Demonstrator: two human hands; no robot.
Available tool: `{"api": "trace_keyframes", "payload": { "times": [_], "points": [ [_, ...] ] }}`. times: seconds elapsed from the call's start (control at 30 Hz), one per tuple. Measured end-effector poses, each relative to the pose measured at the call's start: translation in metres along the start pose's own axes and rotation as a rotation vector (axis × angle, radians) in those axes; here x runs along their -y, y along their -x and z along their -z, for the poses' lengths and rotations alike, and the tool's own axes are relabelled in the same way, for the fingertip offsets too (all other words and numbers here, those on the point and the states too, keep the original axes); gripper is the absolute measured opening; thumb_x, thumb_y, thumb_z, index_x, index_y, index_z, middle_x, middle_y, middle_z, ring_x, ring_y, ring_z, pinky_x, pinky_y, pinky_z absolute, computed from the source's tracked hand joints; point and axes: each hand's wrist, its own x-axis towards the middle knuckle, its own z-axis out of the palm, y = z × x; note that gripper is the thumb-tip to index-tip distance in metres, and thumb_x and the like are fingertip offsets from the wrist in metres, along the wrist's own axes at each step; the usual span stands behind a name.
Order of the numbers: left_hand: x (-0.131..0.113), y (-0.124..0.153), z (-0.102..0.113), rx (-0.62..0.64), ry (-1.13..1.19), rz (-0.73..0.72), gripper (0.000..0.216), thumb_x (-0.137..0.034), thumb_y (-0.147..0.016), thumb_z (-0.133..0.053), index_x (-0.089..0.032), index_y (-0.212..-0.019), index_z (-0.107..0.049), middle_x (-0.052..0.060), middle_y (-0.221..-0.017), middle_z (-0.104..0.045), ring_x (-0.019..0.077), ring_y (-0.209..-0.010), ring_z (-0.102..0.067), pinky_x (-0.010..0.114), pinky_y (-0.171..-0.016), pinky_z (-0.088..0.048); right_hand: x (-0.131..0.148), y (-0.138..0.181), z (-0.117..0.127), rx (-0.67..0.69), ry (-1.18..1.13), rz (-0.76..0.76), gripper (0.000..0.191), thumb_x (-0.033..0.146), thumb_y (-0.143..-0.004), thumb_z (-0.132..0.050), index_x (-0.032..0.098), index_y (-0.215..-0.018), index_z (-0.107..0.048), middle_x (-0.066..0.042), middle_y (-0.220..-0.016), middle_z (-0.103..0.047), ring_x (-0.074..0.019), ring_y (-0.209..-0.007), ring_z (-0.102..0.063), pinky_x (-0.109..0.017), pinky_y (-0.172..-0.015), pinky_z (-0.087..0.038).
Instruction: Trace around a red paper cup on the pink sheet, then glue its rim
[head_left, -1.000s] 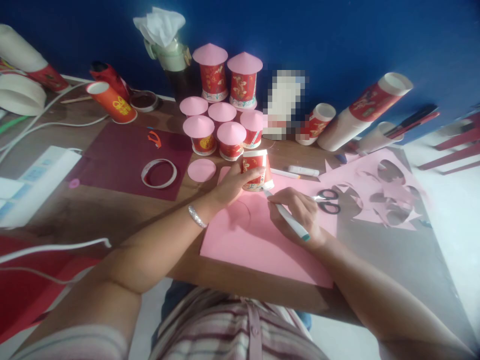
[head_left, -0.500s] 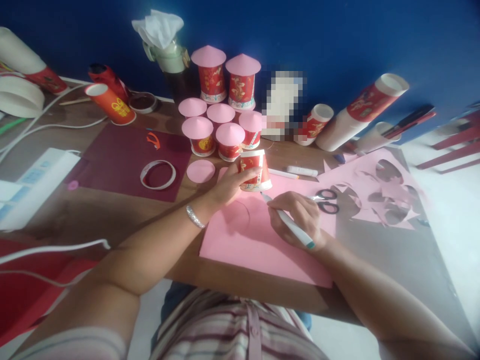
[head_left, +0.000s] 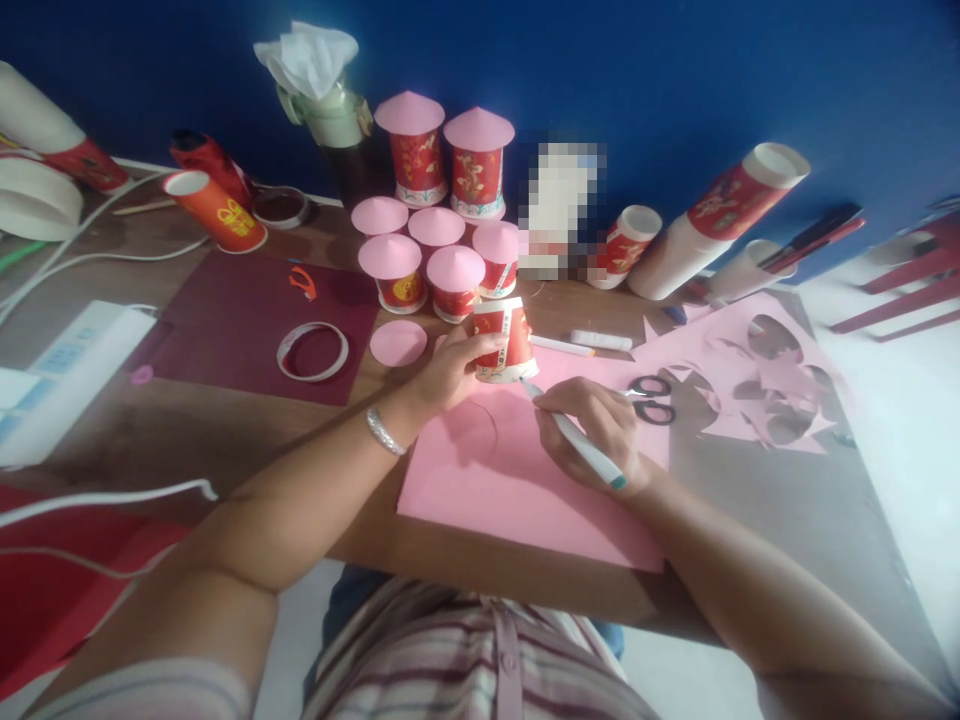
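Note:
My left hand is wrapped round a red patterned paper cup, its narrow end up and a pale rim at the bottom. In my right hand is a white marker with a green end. The marker's tip is close to the cup's lower rim; I cannot tell if they touch. Beneath both hands lies a pink paper sheet with a drawn curved line left of centre. A pink paper disc rests left of the cup. Behind it stand several red cups with pink cone roofs.
Black-handled scissors and cut pink scraps are to the right. A tape roll sits on a dark red sheet. Red and white cup stacks and a green-lidded bottle stand along the blue wall.
The cup has turned slightly in my left hand, its white seam strip shifting left. The marker stays near the rim. The whole view has shifted a little.

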Motion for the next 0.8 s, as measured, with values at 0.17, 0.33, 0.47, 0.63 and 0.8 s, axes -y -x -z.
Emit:
{"api": "trace_keyframes", "payload": {
  "times": [0.17, 0.33, 0.47, 0.63, 0.8],
  "points": [
    [-0.004, 0.003, -0.003, -0.004, -0.031, 0.007, 0.028, -0.037, -0.086, -0.075, -0.019, -0.107, -0.07, 0.006, -0.104, -0.069, 0.0219, -0.1, -0.066, 0.038, -0.093, -0.056, 0.0, 0.0, 0.0, 0.002, 0.011, 0.006, 0.021, 0.008, -0.096, -0.063, 0.024, -0.108, -0.059, 0.001, -0.078, -0.065, -0.0142, -0.064, -0.064, -0.028, -0.055, -0.055],
    [-0.007, 0.004, -0.008, 0.01, -0.066, 0.002, 0.024, -0.035, -0.087, -0.074, -0.018, -0.104, -0.07, 0.004, -0.096, -0.065, 0.0195, -0.094, -0.064, 0.034, -0.087, -0.054, -0.001, 0.0, -0.002, 0.009, -0.008, 0.006, 0.022, 0.006, -0.094, -0.064, 0.022, -0.108, -0.06, 0.0, -0.078, -0.065, -0.0149, -0.064, -0.064, -0.028, -0.056, -0.053],
    [-0.007, 0.003, -0.01, 0.03, -0.037, -0.01, 0.023, -0.035, -0.085, -0.077, -0.017, -0.098, -0.069, 0.004, -0.092, -0.067, 0.0182, -0.087, -0.064, 0.032, -0.082, -0.053, 0.0, 0.001, -0.002, 0.017, -0.001, -0.01, 0.02, 0.006, -0.094, -0.064, 0.022, -0.106, -0.06, 0.001, -0.078, -0.065, -0.0143, -0.064, -0.064, -0.027, -0.057, -0.053],
    [-0.006, 0.003, -0.011, 0.027, 0.016, -0.014, 0.024, -0.033, -0.083, -0.079, -0.017, -0.098, -0.069, 0.002, -0.089, -0.068, 0.0161, -0.081, -0.064, 0.031, -0.08, -0.053, 0.001, 0.0, -0.001, 0.031, 0.009, -0.003, 0.02, 0.006, -0.096, -0.063, 0.023, -0.105, -0.059, 0.002, -0.077, -0.065, -0.0134, -0.063, -0.064, -0.026, -0.056, -0.053],
    [-0.006, 0.004, -0.012, 0.006, 0.017, 0.0, 0.025, -0.033, -0.082, -0.08, -0.018, -0.098, -0.068, 0.003, -0.094, -0.071, 0.018, -0.088, -0.068, 0.031, -0.079, -0.053, 0.001, -0.001, -0.001, 0.046, 0.024, -0.009, 0.019, 0.008, -0.097, -0.062, 0.024, -0.106, -0.058, 0.001, -0.079, -0.065, -0.0138, -0.065, -0.065, -0.026, -0.057, -0.055]
  ]
}}
